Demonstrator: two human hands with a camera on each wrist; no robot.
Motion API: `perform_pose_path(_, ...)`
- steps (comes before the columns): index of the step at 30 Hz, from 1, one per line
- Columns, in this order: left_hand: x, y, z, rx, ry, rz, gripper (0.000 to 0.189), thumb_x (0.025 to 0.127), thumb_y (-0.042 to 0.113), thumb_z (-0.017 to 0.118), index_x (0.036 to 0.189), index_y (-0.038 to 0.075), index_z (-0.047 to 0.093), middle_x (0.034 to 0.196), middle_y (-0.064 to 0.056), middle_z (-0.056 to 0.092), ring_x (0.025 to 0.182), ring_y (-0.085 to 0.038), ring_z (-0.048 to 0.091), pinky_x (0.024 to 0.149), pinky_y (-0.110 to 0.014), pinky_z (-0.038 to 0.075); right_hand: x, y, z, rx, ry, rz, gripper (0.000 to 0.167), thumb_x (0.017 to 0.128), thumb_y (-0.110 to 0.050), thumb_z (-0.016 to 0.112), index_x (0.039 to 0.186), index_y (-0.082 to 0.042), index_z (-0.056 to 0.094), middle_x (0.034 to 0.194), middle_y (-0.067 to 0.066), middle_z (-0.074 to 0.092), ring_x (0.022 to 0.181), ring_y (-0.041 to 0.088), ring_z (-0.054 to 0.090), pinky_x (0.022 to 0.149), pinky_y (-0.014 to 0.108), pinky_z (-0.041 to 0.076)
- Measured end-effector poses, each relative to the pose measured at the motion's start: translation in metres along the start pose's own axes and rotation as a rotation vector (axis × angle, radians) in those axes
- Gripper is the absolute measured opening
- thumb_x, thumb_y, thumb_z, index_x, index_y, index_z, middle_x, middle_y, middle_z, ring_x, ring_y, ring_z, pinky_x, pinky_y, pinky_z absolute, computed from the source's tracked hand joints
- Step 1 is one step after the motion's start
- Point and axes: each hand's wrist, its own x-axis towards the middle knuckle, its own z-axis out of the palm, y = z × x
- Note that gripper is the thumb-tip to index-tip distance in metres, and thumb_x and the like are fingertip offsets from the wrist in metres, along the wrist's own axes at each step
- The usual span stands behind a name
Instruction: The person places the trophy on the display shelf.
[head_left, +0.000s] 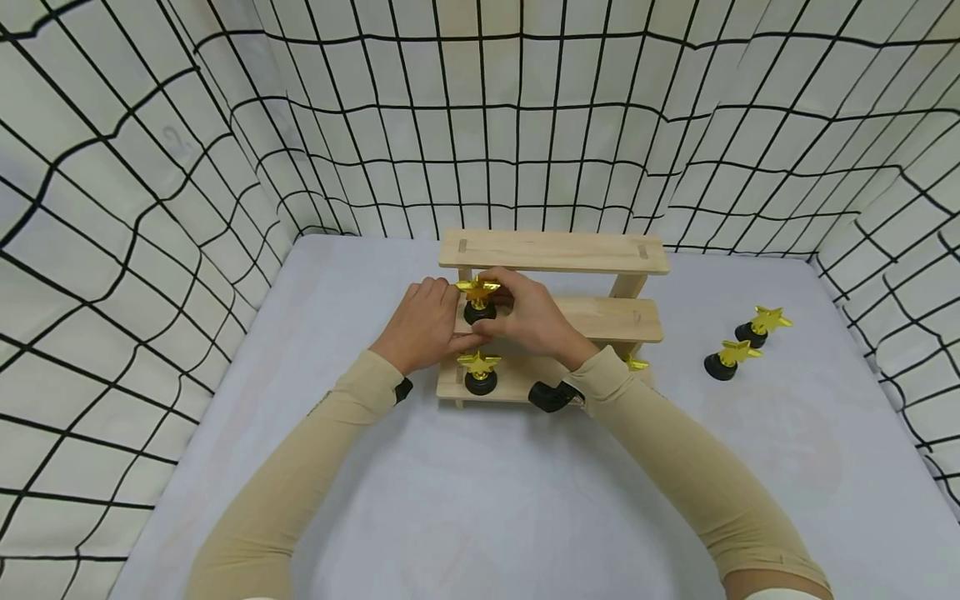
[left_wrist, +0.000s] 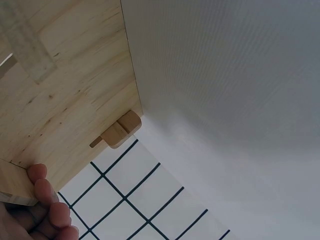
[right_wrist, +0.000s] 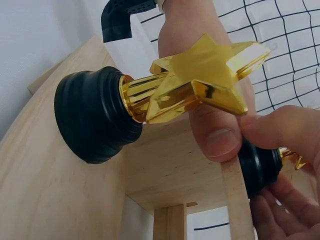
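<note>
The right hand [head_left: 528,321] grasps a gold star trophy [head_left: 480,312], thumb and fingers around its black base, at the left end of the middle step [head_left: 607,319] of a 3-tier wooden stand [head_left: 551,250]; whether its full weight rests on the wood, I cannot tell. The left hand [head_left: 422,327] clasps that step's left end, its thumb over the front edge. Below, a front trophy [head_left: 480,375] occupies the bottom step's left end, and a half-hidden trophy [head_left: 637,364] shows near its right end. 2 more, a nearer trophy [head_left: 731,360] and a farther trophy [head_left: 762,326], sit toward the right edge of the tabletop [head_left: 480,500]. The held piece looks light and rigid, its shiny star probably slippery and its narrow stem the likeliest to snap, so the wide, ridged base seems the safest hold.
</note>
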Motion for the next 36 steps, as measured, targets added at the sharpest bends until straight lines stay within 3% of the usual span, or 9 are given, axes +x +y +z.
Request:
perform_pose_path(2,-0.001,0.000,0.000,0.009,-0.010,0.003,0.079,0.096,0.076,0.049,0.108,-0.002,0.059,0.097,-0.016,0.060,0.091,-0.032,0.055,0.078,-0.040,0.044,-0.001,0.000,-0.001,-0.016,-0.005,-0.001,0.066,0.084,-0.013,0.087,0.141,-0.011,0.054,0.136,0.011,0.063,0.131,0.027,0.065,0.112,0.036,0.051)
perform_pose_path(4,-0.001,0.000,-0.001,0.008,-0.019,-0.001,0.091,0.096,0.083,0.030,0.109,-0.002,0.059,0.097,-0.016,0.060,0.091,-0.032,0.055,0.079,-0.041,0.045,-0.003,0.000,-0.003,-0.035,-0.009,-0.002,0.069,0.083,-0.015,0.087,0.142,-0.011,0.053,0.138,0.011,0.063,0.133,0.027,0.064,0.113,0.036,0.050)
perform_pose_path(7,-0.001,0.000,-0.001,-0.003,-0.026,-0.011,0.108,0.088,0.088,0.003,0.110,-0.003,0.059,0.097,-0.016,0.060,0.092,-0.032,0.055,0.080,-0.042,0.045,-0.006,-0.001,-0.005,-0.056,-0.007,-0.001,0.071,0.082,-0.017,0.088,0.143,-0.011,0.052,0.140,0.011,0.063,0.132,0.028,0.064,0.114,0.037,0.049)
perform_pose_path(9,0.000,0.000,-0.001,-0.022,-0.026,-0.021,0.112,0.085,0.089,-0.002,0.108,-0.002,0.059,0.097,-0.015,0.060,0.092,-0.032,0.055,0.080,-0.042,0.044,-0.009,-0.003,-0.007,-0.084,0.002,0.005,0.070,0.082,-0.019,0.088,0.142,-0.012,0.053,0.138,0.010,0.064,0.131,0.027,0.064,0.114,0.037,0.049)
perform_pose_path(11,0.000,0.000,0.000,-0.038,-0.029,-0.028,0.106,0.089,0.090,0.008,0.106,-0.001,0.059,0.096,-0.015,0.060,0.094,-0.032,0.055,0.080,-0.041,0.043,-0.011,-0.005,-0.010,-0.105,0.015,0.011,0.068,0.082,-0.018,0.088,0.140,-0.011,0.053,0.135,0.011,0.065,0.129,0.026,0.065,0.113,0.038,0.050)
perform_pose_path(13,0.000,0.000,0.000,-0.052,-0.036,-0.036,0.095,0.093,0.088,0.027,0.105,-0.001,0.058,0.095,-0.014,0.059,0.095,-0.032,0.055,0.080,-0.041,0.043,-0.014,-0.008,-0.013,-0.127,0.030,0.014,0.067,0.082,-0.017,0.087,0.140,-0.011,0.054,0.132,0.011,0.066,0.127,0.026,0.066,0.112,0.038,0.050)
perform_pose_path(17,0.001,0.000,-0.001,-0.068,-0.064,-0.054,0.080,0.091,0.079,0.052,0.103,0.001,0.057,0.092,-0.012,0.056,0.093,-0.030,0.053,0.079,-0.040,0.041,-0.019,-0.012,-0.020,-0.142,0.044,0.011,0.065,0.083,-0.015,0.086,0.139,-0.008,0.054,0.130,0.014,0.067,0.125,0.027,0.067,0.110,0.038,0.051)
perform_pose_path(26,0.002,0.000,-0.003,-0.073,-0.087,-0.070,0.086,0.088,0.086,0.050,0.104,0.001,0.057,0.090,-0.010,0.054,0.090,-0.028,0.050,0.078,-0.038,0.039,-0.036,-0.022,-0.041,-0.142,0.098,-0.052,0.058,0.086,-0.016,0.084,0.137,-0.008,0.056,0.125,0.013,0.068,0.118,0.031,0.068,0.106,0.038,0.054)
perform_pose_path(36,0.006,0.004,-0.004,-0.097,-0.084,-0.077,0.081,0.086,0.083,0.056,0.101,0.003,0.056,0.088,-0.008,0.052,0.086,-0.027,0.050,0.077,-0.037,0.037,-0.059,-0.033,-0.089,-0.198,0.189,-0.143,0.055,0.086,-0.016,0.085,0.133,-0.005,0.058,0.122,0.013,0.068,0.112,0.024,0.068,0.102,0.038,0.056)
